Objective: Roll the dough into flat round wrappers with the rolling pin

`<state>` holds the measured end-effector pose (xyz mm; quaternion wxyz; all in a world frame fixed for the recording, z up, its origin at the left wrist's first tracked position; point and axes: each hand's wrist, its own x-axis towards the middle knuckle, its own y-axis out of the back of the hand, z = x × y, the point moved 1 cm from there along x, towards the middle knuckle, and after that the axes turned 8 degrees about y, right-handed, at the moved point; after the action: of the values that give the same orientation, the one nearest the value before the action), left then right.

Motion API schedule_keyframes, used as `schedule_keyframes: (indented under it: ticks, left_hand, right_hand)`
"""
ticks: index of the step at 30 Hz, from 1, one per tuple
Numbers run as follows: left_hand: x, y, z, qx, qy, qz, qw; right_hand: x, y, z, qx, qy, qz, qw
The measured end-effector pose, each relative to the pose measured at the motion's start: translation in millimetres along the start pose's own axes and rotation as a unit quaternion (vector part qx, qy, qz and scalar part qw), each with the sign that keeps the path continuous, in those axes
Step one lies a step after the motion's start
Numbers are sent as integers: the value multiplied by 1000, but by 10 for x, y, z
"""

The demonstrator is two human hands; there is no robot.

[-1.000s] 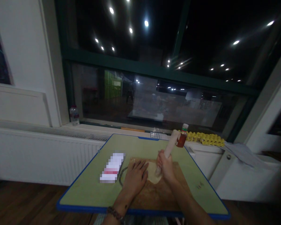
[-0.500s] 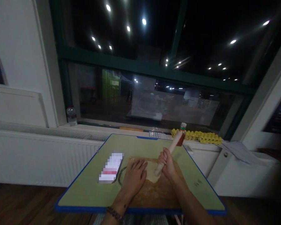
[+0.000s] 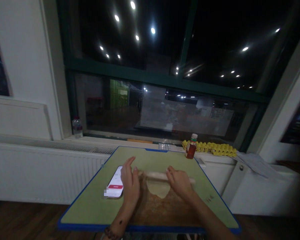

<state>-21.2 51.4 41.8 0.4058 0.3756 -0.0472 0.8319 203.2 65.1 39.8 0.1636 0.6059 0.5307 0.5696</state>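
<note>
My right hand (image 3: 179, 181) is closed around a pale rolling pin (image 3: 155, 175), which lies crosswise over the far part of a flat sheet of dough (image 3: 158, 189). The dough rests on a brown wooden board (image 3: 165, 211). My left hand (image 3: 131, 181) is raised beside the pin's left end, fingers apart and holding nothing. Left of that hand, a phone (image 3: 115, 187) with a lit screen lies on the table, partly hidden by the hand.
The board lies on a green table (image 3: 87, 203) with a blue edge. A bottle of red-brown liquid (image 3: 190, 148) stands at the far right corner. Behind it are yellow egg trays (image 3: 215, 147) on the sill. A clear bottle (image 3: 77, 128) stands by the window, above a radiator (image 3: 40, 170).
The rolling pin has swung from a steep tilt to lying crosswise over the dough. My left hand has lifted off the dough and moved left.
</note>
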Motion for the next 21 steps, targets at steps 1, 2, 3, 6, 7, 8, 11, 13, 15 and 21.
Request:
schedule_keyframes:
  ticks: [1,2,3,6,7,8,11,13,15,21]
  left_hand:
    - [9,21,89,3,-18,3,1000]
    - [10,20,177,18,-47,-16,999]
    - [3,-6,250,44,-81,-51,994]
    - [-51,-212,315,150,-165,-178,959]
    - [-75,-301,278,176,-177,-199,948]
    - [-98,-392,217,204,-177,-220,937]
    - [-151,-606,-17,289,-113,-263,914]
    - [-166,-672,-122,305,-95,-287,903]
    - [-162,-689,-157,305,-89,-312,895]
    - [-46,-720,-84,325,-28,-376,868]
  right_hand:
    - [-34,-72,-38,-58,15,-22,998]
    - [-65,-147,-72,-91,33,-37,995]
    - [-92,-218,-100,-108,54,-42,992]
    - [-138,-369,-137,-97,91,2,991]
    - [-142,-392,-134,-91,87,17,992]
    - [-141,-400,-128,-88,76,24,993]
    - [-122,-347,-99,-102,35,4,994]
    - [-104,-271,-70,-115,6,-11,993]
    - [-78,-203,-25,-131,-22,-30,991]
    - [126,-244,119,-223,8,-117,968]
